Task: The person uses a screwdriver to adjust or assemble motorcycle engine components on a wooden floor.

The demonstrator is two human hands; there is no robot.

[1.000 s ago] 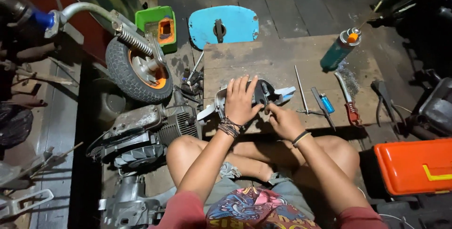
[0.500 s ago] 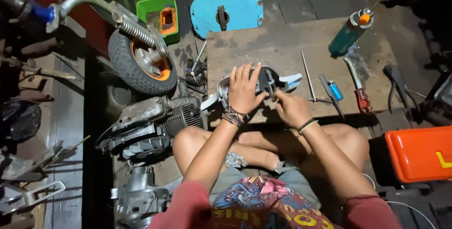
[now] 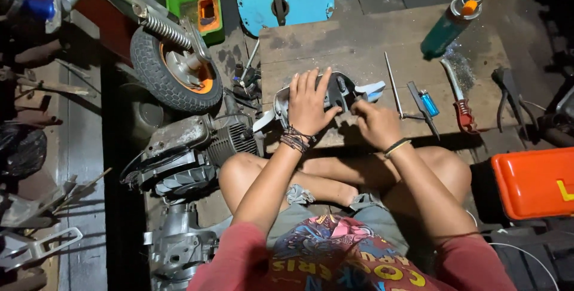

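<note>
Little has changed since a second ago — the left hand (image 3: 309, 104) stays flat, pressing the metal part (image 3: 341, 90) at frame centre, while the right hand (image 3: 376, 122) seemingly pinches something small beside it.

1. The left hand (image 3: 309, 102) lies palm-down with fingers spread, pressing flat over the metal part (image 3: 341, 90).
2. The right hand (image 3: 375, 122) sits just right of that part, fingers curled, fingertips touching its edge.
3. Both forearms reach forward over crossed legs.
</note>
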